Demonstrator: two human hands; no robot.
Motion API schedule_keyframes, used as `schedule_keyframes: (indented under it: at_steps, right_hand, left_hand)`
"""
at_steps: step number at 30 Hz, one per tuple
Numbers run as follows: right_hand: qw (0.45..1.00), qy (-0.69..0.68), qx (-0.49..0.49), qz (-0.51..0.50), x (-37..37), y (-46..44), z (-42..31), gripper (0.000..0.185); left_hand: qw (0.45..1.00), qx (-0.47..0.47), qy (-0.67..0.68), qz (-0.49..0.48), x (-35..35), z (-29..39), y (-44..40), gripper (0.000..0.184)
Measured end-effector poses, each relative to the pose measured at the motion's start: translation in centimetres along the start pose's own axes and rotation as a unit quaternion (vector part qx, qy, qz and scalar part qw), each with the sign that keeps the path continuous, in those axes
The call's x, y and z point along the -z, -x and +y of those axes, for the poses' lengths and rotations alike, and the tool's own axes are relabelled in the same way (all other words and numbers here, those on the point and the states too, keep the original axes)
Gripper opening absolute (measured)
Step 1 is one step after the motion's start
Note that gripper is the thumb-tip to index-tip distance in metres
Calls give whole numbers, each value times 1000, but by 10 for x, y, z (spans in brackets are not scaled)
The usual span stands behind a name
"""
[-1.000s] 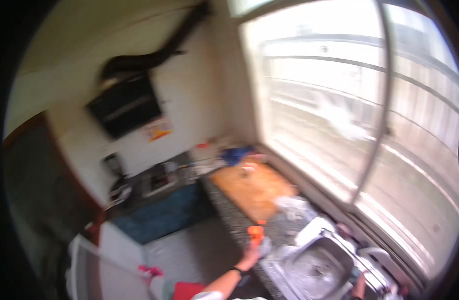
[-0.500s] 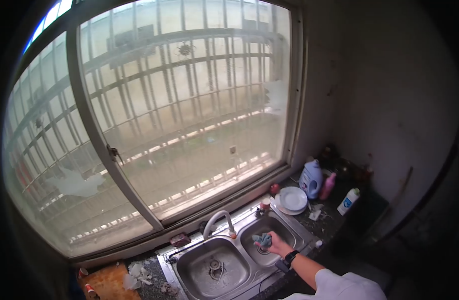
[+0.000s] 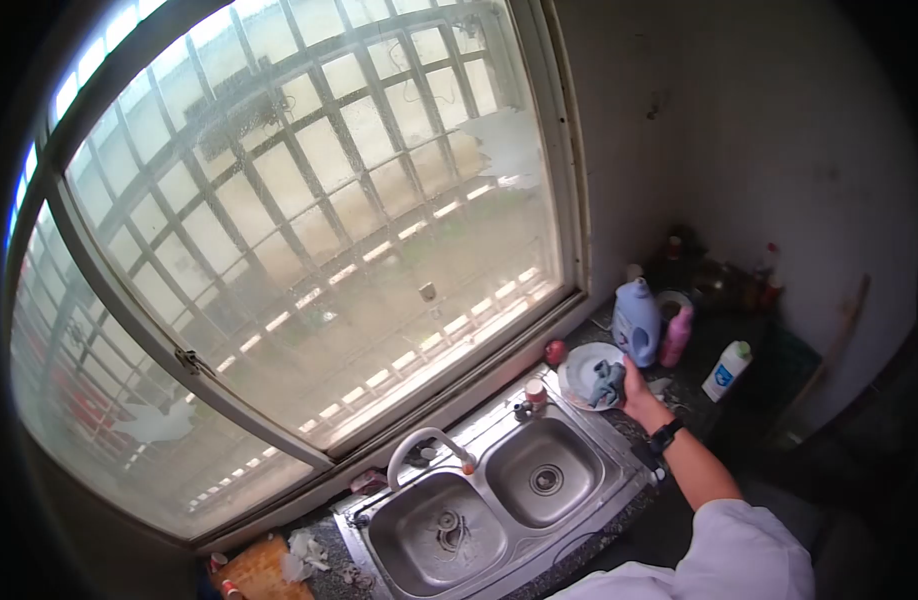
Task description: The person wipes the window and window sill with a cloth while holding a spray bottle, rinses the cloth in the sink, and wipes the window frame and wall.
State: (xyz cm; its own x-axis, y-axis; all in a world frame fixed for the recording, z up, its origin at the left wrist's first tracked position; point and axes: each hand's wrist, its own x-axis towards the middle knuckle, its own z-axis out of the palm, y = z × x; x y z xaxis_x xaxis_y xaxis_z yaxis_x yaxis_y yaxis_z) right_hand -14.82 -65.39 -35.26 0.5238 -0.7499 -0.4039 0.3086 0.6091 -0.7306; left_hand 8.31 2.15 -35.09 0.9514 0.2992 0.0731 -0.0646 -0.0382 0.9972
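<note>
My right hand (image 3: 639, 391) is closed around a crumpled grey-blue cloth (image 3: 608, 382). It holds the cloth over the white plates (image 3: 578, 374) stacked on the counter, right of the sink; whether the cloth touches the top plate I cannot tell. A dark watch (image 3: 666, 435) circles that wrist. Close beyond the hand stand a lavender detergent bottle (image 3: 634, 320) and a pink bottle (image 3: 676, 336). My left hand is out of view. Below the plates lies the right basin (image 3: 569, 440) of the steel double sink.
A curved faucet (image 3: 429, 436) rises behind the sink. Something coiled lies around the drain of the left basin (image 3: 399, 540). A white bottle (image 3: 727, 371) stands at right. Crumpled plastic (image 3: 304, 556) and an orange-brown board (image 3: 264, 570) are at left. A barred window (image 3: 329, 230) backs the counter.
My right hand has moved up and right with the cloth, from above the right basin to the plates. The view has shifted slightly too.
</note>
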Motion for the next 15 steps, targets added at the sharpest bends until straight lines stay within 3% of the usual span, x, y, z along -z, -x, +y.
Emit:
schedule_keyframes:
  at_steps: [1, 3, 5, 6, 7, 9, 11, 13, 15]
  right_hand:
    - [1000, -7, 11, 16, -7, -4, -17, 54]
    - [995, -6, 22, -101, 13, -38, -38, 39]
    - [979, 7, 82, -186, 13, -69, -58, 36]
    - [981, 16, 105, -165, -1, -70, -74, 33]
    - [971, 12, 124, -207, 2, -93, -80, 30]
    - [983, 0, 148, -107, -45, -103, -110, 34]
    - [941, 79, 310, -110, -86, -163, -137, 38]
    - [802, 244, 542, -64, -157, -173, -206, 38]
    - [762, 126, 630, -80, -242, -174, -277, 39]
  left_hand:
    - [1000, -3, 0, 7, -11, 7, 10, 59]
    - [1000, -7, -7, 20, -31, 18, 30, 59]
    - [999, -14, -15, 31, -47, 31, 46, 59]
    - [999, -16, -18, 36, -54, 39, 54, 59]
    - [999, -18, -23, 41, -60, 45, 61, 59]
    - [998, -20, -26, 55, -69, 53, 75, 58]
    - [997, -22, -24, 69, -78, 59, 84, 58]
    - [996, -22, -23, 82, -82, 63, 91, 58]
    - [995, -21, -20, 94, -85, 65, 96, 58]
